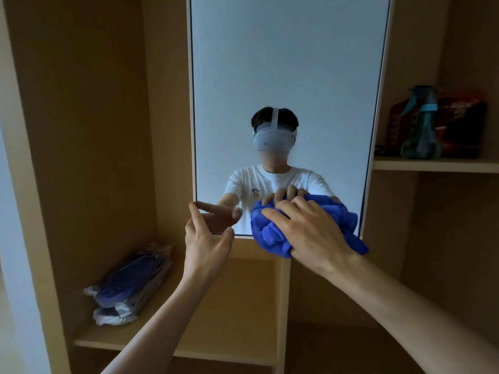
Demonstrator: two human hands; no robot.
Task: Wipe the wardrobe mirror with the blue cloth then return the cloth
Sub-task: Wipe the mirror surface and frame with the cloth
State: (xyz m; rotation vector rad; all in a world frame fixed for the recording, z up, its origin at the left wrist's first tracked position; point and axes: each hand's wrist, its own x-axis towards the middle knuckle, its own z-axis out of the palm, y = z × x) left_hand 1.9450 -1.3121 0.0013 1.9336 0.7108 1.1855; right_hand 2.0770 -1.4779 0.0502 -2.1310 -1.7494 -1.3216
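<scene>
wiping step in hand. right hand (307, 230): fingers curled over bunched blue terry cloth (270, 233), pressing it onto the lower right of the tall white-framed wardrobe mirror (286, 76). left hand (206, 238): fingers spread wide at the lower left corner. next, likely: sweep upward over the glass above the fingers.

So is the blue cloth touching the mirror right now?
Touching. In the head view the right hand presses the bunched blue cloth against the lower right of the mirror, and cloth meets its reflection with no gap.
</scene>
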